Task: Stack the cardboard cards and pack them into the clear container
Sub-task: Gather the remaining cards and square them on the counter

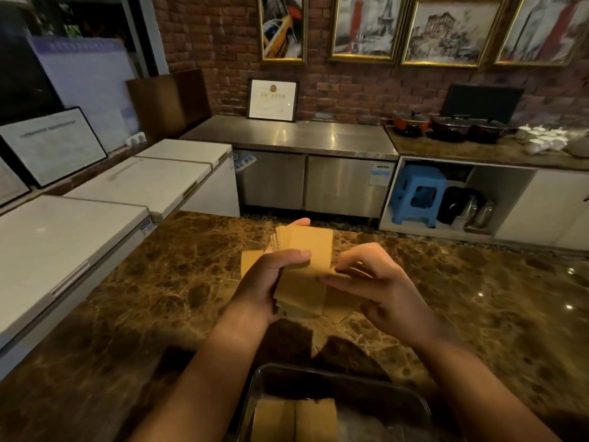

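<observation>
My left hand (267, 279) grips a stack of tan cardboard cards (307, 250) above the marble counter, thumb across the top card. My right hand (373, 282) pinches the right edge of a single card (299, 293) lying over the stack's near end. More loose cards (250, 261) lie on the counter under and behind my hands. The clear container (350, 382) sits at the near edge, close to me, with two piles of cards (294, 421) side by side inside it.
The brown marble counter (165, 282) spreads wide on both sides. White chest freezers (95, 202) line the left. A steel cabinet (302, 145) and a shelf with pots and a blue stool (417, 194) stand against the brick wall behind.
</observation>
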